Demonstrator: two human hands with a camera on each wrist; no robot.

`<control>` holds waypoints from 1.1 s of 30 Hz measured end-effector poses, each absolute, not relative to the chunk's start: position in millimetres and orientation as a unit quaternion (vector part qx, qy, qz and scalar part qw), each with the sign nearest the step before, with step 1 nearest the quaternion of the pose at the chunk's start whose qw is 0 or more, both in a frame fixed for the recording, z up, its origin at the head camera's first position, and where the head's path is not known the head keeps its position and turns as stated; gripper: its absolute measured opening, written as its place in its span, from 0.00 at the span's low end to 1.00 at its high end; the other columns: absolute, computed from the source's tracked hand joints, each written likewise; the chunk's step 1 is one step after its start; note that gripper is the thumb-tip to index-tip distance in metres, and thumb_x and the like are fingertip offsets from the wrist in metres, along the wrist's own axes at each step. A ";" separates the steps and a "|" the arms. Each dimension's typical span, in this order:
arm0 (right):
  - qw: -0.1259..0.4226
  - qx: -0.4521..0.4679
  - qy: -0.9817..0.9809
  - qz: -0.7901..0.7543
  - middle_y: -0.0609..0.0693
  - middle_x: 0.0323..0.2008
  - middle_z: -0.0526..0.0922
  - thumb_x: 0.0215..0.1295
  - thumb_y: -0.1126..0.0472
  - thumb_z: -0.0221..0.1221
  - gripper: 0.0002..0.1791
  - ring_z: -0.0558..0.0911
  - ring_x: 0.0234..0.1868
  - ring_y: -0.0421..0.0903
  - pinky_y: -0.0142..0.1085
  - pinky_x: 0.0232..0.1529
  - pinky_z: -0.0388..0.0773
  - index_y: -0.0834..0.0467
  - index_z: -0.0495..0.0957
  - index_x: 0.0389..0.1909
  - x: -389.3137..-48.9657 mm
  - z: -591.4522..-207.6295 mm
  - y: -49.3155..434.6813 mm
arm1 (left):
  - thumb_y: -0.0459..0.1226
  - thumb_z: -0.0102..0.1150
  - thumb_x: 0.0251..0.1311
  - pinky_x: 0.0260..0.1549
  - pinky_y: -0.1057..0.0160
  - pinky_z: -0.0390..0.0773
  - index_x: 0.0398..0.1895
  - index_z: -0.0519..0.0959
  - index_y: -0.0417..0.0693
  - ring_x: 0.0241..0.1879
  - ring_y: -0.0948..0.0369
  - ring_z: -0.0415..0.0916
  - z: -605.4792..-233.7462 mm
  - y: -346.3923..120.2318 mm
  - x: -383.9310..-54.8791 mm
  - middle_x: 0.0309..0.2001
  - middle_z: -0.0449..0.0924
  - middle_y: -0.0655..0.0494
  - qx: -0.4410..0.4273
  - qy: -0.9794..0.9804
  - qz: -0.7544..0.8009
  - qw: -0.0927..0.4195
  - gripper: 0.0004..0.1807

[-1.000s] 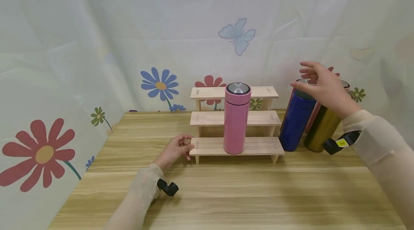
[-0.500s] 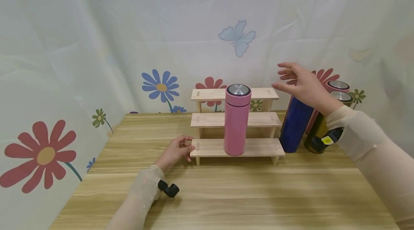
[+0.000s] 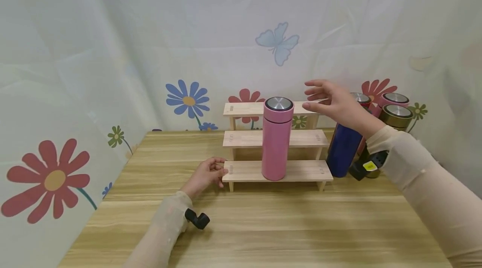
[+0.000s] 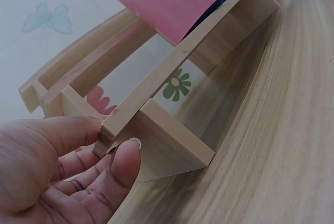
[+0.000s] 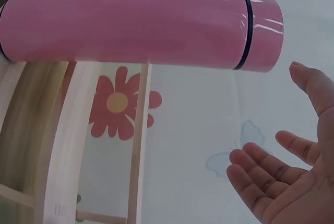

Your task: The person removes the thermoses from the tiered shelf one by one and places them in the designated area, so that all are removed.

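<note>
On the bottom step of a three-step wooden display stand (image 3: 241, 171), a pink thermos bottle (image 3: 276, 146) with a steel-topped lid stands upright. My left hand (image 3: 205, 177) pinches the left end of that bottom step; the left wrist view shows the thumb (image 4: 125, 164) beneath the board's corner. To the right of the pink bottle and above the stand's right side, my right hand (image 3: 337, 102) is in the air with its fingers spread and nothing in them. The right wrist view shows a gap between these fingers (image 5: 261, 182) and the pink bottle (image 5: 141, 23).
Right of the stand, a blue thermos (image 3: 342, 150) and a gold thermos (image 3: 397, 117) stand in front of a red-topped one (image 3: 364, 104) and another pink one (image 3: 393, 98). My right arm partly covers them. Behind the wooden tabletop (image 3: 244, 230) hangs a flowered curtain (image 3: 211, 29).
My right hand has moved left and slightly down, from over the blue thermos toward the pink thermos on the stand. My left hand stays on the bottom step.
</note>
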State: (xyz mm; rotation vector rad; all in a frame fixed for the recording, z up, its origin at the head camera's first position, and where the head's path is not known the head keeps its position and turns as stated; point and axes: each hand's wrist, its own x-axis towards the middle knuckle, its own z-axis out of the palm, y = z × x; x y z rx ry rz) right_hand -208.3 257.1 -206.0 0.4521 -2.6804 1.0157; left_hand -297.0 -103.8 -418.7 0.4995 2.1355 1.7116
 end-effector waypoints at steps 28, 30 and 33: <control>0.061 0.210 -0.880 0.422 0.60 0.56 0.75 0.63 0.59 0.63 0.41 0.76 0.52 0.52 0.24 0.48 0.77 0.57 0.54 0.73 -224.5 -232.3 220.9 | 0.32 0.57 0.65 0.24 0.64 0.81 0.63 0.65 0.32 0.20 0.62 0.73 -418.0 -102.8 -299.3 0.34 0.72 0.51 0.175 0.758 0.603 0.175 0.25; 0.060 0.212 -0.880 0.420 0.59 0.57 0.74 0.63 0.59 0.63 0.40 0.76 0.52 0.51 0.24 0.48 0.77 0.56 0.55 0.73 -224.9 -232.7 219.4 | 0.32 0.57 0.65 0.24 0.64 0.82 0.63 0.65 0.32 0.20 0.62 0.73 -418.4 -103.0 -299.7 0.34 0.73 0.51 0.177 0.759 0.602 0.175 0.25; 0.060 0.215 -0.880 0.420 0.57 0.57 0.74 0.62 0.59 0.63 0.37 0.75 0.51 0.50 0.25 0.49 0.77 0.57 0.59 0.70 -224.9 -233.3 217.5 | 0.32 0.57 0.65 0.24 0.64 0.82 0.63 0.65 0.32 0.20 0.62 0.73 -419.4 -103.2 -299.8 0.34 0.73 0.51 0.179 0.760 0.599 0.175 0.25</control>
